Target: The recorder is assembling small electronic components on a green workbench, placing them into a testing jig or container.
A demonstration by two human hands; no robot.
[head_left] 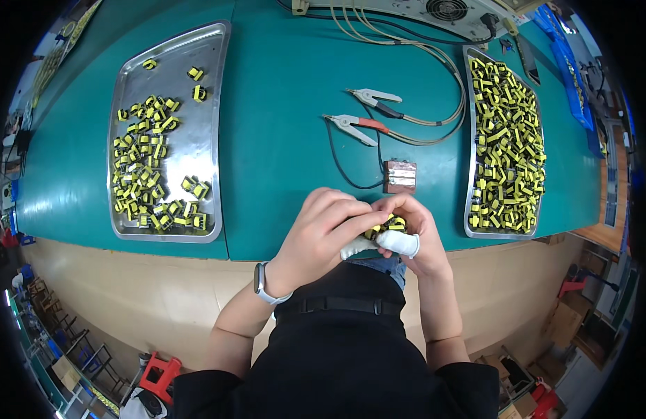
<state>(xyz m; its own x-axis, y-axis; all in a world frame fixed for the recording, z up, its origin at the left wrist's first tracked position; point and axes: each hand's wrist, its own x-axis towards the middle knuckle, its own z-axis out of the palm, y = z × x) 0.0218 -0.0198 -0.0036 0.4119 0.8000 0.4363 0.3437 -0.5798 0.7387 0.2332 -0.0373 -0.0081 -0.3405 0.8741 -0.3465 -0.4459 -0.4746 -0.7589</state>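
Close to the table's front edge, my left hand (321, 229) and my right hand (428, 241) are closed together around a few small yellow-and-black transformers (394, 224). Fingers hide part of them, so how many I hold I cannot tell. White finger covers (400, 243) show on both hands. Just beyond my right hand lies a copper-coloured block fixture (400, 177) with a dark cable. To the left, a metal tray (190, 140) carries loose transformers (145, 150), mostly along its left side. Another metal tray (470, 202) on the right is heaped with similar transformers (508, 146).
Two clip leads, one with a black grip (388, 110) and one with a red grip (372, 125), lie beyond the fixture. Their cables loop to a pale instrument (435, 15) at the back. Blue bins (571, 84) stand far right. Red stools (159, 376) are behind.
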